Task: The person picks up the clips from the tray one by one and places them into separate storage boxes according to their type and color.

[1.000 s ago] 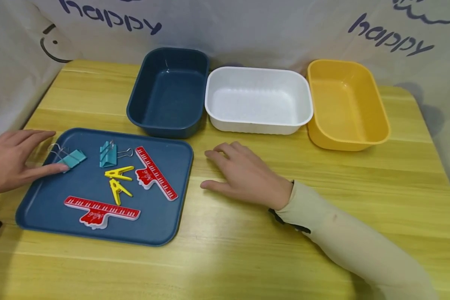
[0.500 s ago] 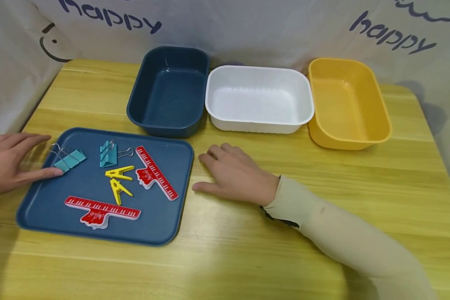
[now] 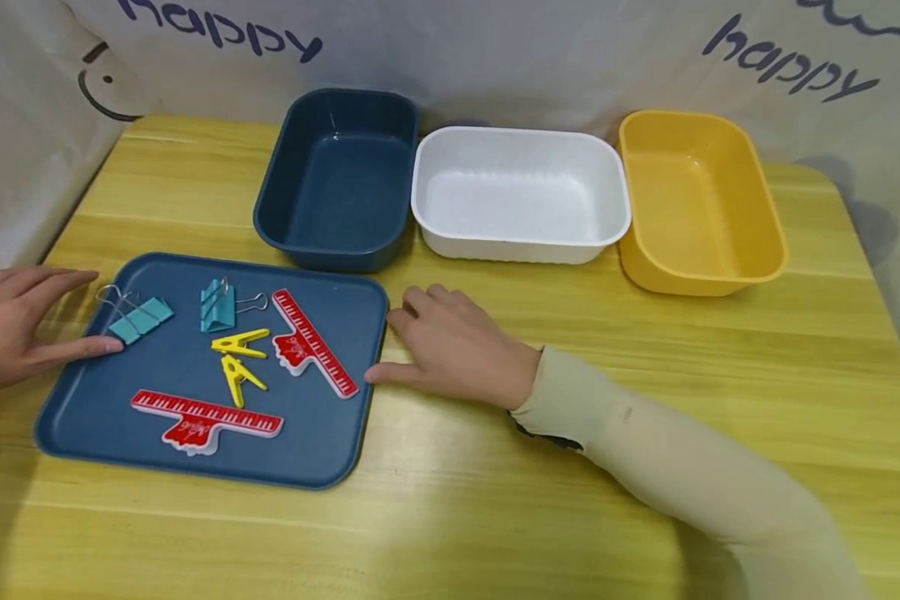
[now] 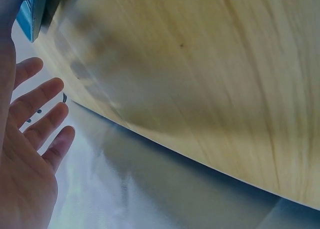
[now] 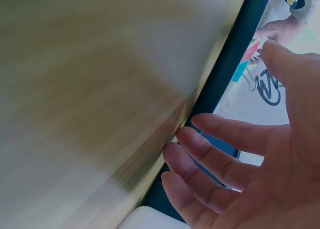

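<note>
A blue tray point(image 3: 112, 421) is flanked by a person's two bare hands on a wooden desk point(image 3: 495, 517). Nothing is gripped by the left hand point(image 3: 17, 327), its fingers spread and its thumb extended over the tray's near side, by a turquoise binder clip point(image 3: 142, 320); whether that clip is touched cannot be told. The right hand point(image 3: 461, 350) is likewise released, its fingers loosely bent and its thumb brought to the opposite rim; firm contact there cannot be made out. Farther right of the left hand, a second binder clip point(image 3: 218, 308) is seen on the tray, with two yellow clips point(image 3: 238, 379) placed close together between the hands. A red ruler-shaped clip point(image 3: 315, 343) is set at a slant just left of the right hand, and a matching red clip point(image 3: 208, 418) is laid nearer the person, lower than both hands. Beyond the right hand, three bins are lined up: a dark blue bin point(image 3: 345, 192) to its left, a white bin point(image 3: 521, 196) ahead and slightly right, and a yellow bin point(image 3: 701, 200) well to its right. The right wrist is covered by a pale sleeve point(image 3: 690, 458). Behind the bins, a pale cloth point(image 3: 510, 58) is marked twice with the word "happy".
</note>
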A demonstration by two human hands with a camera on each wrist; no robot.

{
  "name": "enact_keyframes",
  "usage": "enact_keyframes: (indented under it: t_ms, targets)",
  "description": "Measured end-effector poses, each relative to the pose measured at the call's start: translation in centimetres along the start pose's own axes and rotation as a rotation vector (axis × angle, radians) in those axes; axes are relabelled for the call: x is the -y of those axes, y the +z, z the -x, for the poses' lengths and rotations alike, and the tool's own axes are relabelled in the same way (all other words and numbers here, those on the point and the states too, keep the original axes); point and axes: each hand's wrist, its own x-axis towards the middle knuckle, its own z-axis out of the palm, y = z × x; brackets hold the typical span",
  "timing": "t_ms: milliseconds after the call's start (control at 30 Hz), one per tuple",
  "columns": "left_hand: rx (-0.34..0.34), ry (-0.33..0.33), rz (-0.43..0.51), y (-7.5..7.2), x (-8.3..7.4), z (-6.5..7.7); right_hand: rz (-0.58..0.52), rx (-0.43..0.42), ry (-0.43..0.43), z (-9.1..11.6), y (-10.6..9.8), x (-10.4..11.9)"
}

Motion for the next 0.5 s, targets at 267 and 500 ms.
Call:
enact_keyframes:
  t_ms: [267, 500]
  targets:
    - [-0.012, 0.020, -0.017, -0.1, 0.3, -0.2, 0.023, 0.023, 0.023, -0.7, 0.0, 0.8]
    - [-0.036, 0.028, -0.062, -0.1, 0.3, -0.2, 0.030, 0.065, 0.071, -1.2, -0.1, 1.5]
